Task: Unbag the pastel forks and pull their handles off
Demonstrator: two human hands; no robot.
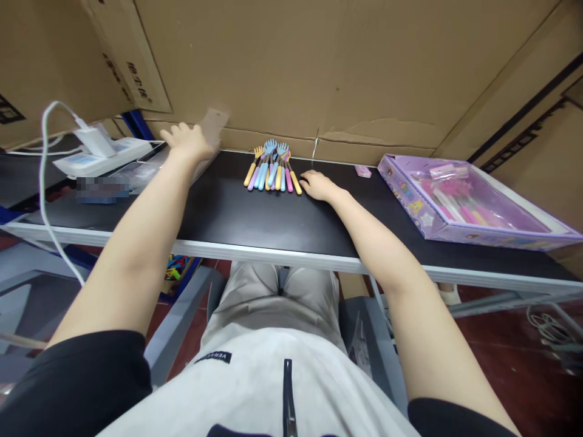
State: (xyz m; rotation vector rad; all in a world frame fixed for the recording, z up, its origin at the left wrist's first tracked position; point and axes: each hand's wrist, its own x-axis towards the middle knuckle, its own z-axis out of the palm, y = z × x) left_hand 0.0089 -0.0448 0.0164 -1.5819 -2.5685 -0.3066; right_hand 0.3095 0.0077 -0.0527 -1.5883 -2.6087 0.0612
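Fork-shaped pieces with slim pastel handles in yellow, blue, pink and lilac (272, 171): gathered in one overlapping bunch on the smooth black tabletop (255, 221), tines toward the brown cardboard wall (319, 73), handle ends toward you.
Your right hand (317, 185): lowered just beside the outermost yellow handle, fingers loosely bent and a little apart, nothing visible in their grasp; whether a fingertip touches that handle cannot be told.
Your left hand (187, 142): near the wall, left of the bunch, fingers spread; a translucent plastic sleeve with a tab at its top (215, 124) shows against its thumb side, but blur hides whether you grip it.
Bunch risk: pieces could roll or fan apart if your right fingers nudge the edge handle, since the handles look rounded and overlap.
Sleeve risk: light film could snag on the tines if swept across the bunch.
Cable risk: your left forearm (148, 215) could catch the looping white cable (42, 176) and tug the white charger (99, 141) on the white power strip (132, 150).
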